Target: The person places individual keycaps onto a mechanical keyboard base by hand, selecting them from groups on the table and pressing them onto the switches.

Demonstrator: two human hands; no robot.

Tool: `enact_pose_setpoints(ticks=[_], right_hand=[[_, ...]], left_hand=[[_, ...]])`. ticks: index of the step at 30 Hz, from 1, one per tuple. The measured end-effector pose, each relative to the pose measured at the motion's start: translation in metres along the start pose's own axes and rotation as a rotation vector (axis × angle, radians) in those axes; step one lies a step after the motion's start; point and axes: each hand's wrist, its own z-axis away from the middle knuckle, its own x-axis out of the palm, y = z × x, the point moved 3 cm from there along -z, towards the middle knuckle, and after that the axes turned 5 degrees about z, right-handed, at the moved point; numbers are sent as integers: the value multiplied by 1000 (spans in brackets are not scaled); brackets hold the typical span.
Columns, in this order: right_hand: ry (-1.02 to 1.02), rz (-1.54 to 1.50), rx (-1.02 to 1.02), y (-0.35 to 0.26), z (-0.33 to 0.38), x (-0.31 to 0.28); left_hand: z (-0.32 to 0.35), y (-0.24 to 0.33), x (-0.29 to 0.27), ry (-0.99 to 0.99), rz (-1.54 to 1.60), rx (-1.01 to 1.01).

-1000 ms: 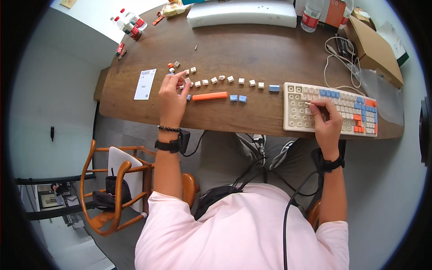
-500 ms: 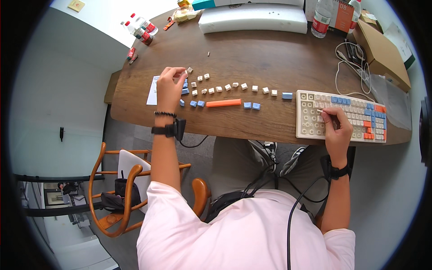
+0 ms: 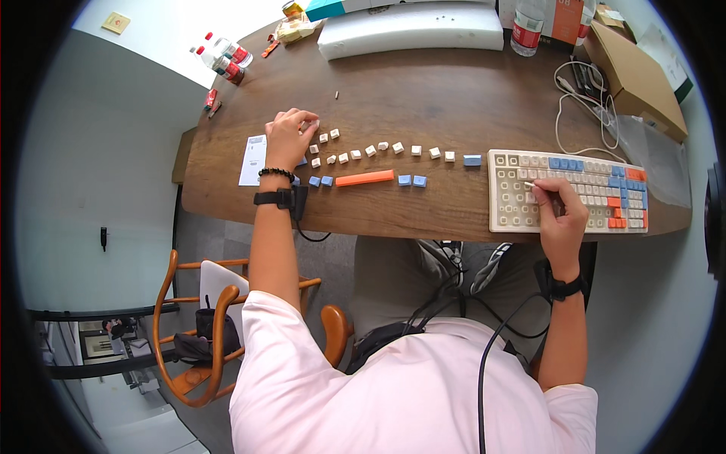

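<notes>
Head view: the left hand rests on the table near its left end, fingers curled shut over the start of a row of loose keycaps; whether a cap is pinched inside cannot be told. Under the wrist lies a white paper slip, just in from the left edge. The cream keycaps run rightward from the hand in a loose line, ending at a blue cap. Below that line, nearer the front edge, sit small blue caps and an orange spacebar, with two more blue caps just beside its right end.

The right hand lies on the keyboard at the front right of the table, fingers closed in a pinch on a small cream keycap over the left block of bare sockets. The keyboard's front edge runs almost flush with the table's front edge.

Between the keycap row and the keyboard is a strip of bare wood, and the middle of the table behind the row is open. The far edge holds a white foam block, bottles and a cardboard box; a white cable coils behind the keyboard. More bottles stand at the far left corner.
</notes>
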Motion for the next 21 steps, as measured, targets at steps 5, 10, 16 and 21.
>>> enact_pose_setpoints(ticks=[5, 10, 16, 21], right_hand=[[9, -2, -12, -2, 0, -1], [9, -19, 9, -3, 0, -2], [12, -9, -20, -3, -1, 0], [2, -1, -6, -4, 0, -1]], left_hand=[[2, -2, -2, 20, 31, 32], [-3, -4, 1, -4, 160, 6], [-7, -7, 2, 11, 191, 79], [-11, -7, 4, -31, 242, -12]])
